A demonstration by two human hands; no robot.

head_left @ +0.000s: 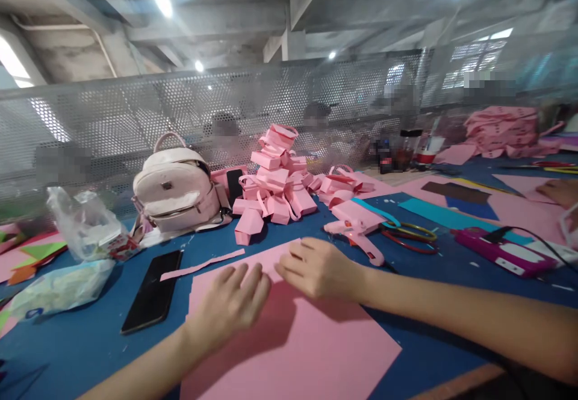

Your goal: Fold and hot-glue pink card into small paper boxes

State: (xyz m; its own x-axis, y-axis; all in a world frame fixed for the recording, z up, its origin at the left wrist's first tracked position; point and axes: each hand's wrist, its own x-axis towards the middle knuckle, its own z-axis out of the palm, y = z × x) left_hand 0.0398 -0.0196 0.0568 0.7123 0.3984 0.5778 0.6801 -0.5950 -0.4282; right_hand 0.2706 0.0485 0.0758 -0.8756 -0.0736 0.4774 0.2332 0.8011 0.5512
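From my remote seat I start with the blue work table (81,340), which carries everything, and on it the large flat pink paper sheet (293,346) lying directly under both hands, its long axis running away from me toward a far edge near the fingertips. My left hand (230,303) lies flat, palm down, fingers together and extended, pressing the sheet's near-left part. My right hand (318,267) sits just beyond it, fingers curled in a loose fist with the tips pressing at the sheet's far edge; it holds nothing that I can see, and it is the nearer of the two to that edge. Behind stands a pale pink leather backpack (174,192), and beside it a heap of folded pink paper boxes (275,186). To the right, close to my right hand, lies a pink glue gun (356,228). Left of the sheet rests a black smartphone (153,291), and between them a thin pink paper strip (203,264), apart from both hands.
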